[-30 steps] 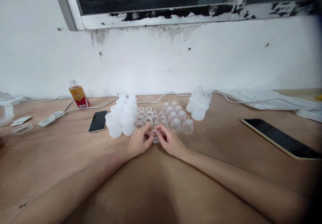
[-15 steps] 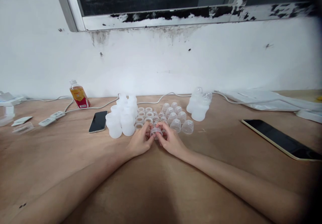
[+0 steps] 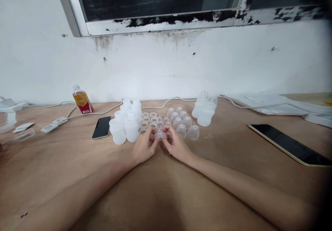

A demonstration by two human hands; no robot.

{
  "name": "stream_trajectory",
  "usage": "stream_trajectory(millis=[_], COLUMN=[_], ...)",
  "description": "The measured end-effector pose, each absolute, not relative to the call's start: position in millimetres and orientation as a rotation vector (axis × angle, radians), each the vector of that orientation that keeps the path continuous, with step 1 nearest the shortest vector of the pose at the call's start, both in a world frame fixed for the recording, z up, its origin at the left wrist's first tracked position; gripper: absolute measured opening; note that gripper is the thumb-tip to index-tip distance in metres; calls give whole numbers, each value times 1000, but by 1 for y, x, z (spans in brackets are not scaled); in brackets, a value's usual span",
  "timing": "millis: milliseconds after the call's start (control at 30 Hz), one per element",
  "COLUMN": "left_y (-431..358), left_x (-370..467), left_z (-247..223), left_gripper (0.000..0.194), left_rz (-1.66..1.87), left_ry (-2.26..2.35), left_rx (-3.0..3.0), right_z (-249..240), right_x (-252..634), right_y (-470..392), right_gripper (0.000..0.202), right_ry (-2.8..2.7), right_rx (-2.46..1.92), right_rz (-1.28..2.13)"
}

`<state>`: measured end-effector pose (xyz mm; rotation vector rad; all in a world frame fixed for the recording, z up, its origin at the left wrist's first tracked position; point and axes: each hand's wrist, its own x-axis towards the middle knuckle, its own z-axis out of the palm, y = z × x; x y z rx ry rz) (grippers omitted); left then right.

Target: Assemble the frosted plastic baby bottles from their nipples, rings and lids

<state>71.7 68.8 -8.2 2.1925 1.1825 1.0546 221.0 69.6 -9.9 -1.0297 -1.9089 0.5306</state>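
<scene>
Between my two hands is a translucent bottle collar ring [image 3: 160, 135], pinched from both sides by thumbs and fingers. My left hand [image 3: 146, 143] grips its left edge and my right hand [image 3: 176, 143] its right edge. Whether a teat sits inside the ring, I cannot tell. Just beyond my left hand lie rows of more collar rings [image 3: 144, 124], partly hidden by the fingers. Small clear teats [image 3: 160, 123] stand behind the held ring. Clear domed caps [image 3: 193, 132] are grouped beyond my right hand. Milky white bottle bodies [image 3: 131, 130] stand in rows to the left.
Assembled bottles with domed caps [image 3: 204, 113] stand back right. A phone [image 3: 101, 127] lies left of the bottle bodies, a larger dark-screened device [image 3: 287, 144] far right. A drink bottle [image 3: 82, 101], a white cable [image 3: 166, 103] and plastic bags [image 3: 267, 103] lie along the wall.
The held ring has tilted so its side wall faces me more; both hands keep their hold. The view has shifted slightly. A dark blurred shape now shows at the left edge.
</scene>
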Motion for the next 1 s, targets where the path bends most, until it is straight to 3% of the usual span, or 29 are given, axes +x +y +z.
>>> stream_trajectory(millis=[433,700,900,1000], left_y=[71,72,70,66], left_x=[76,77,72,70], left_z=[-8,-8,-8,-5], left_gripper=[10,8,9,12], left_rz=[989,1026,1044,997], left_ry=[1414,1317,1478,1551], left_rx=[2269,2153,2314,2396], right_z=[-16,-16,-10,-8], right_x=[219,218,220,221], right_y=[70,74,71,71], right_gripper=[16,15,23,29], right_ry=[-1982,-1966,-2017,-1970], right_rx=[-1066,-1129,-1019,-914], right_rz=[459,466,576,813])
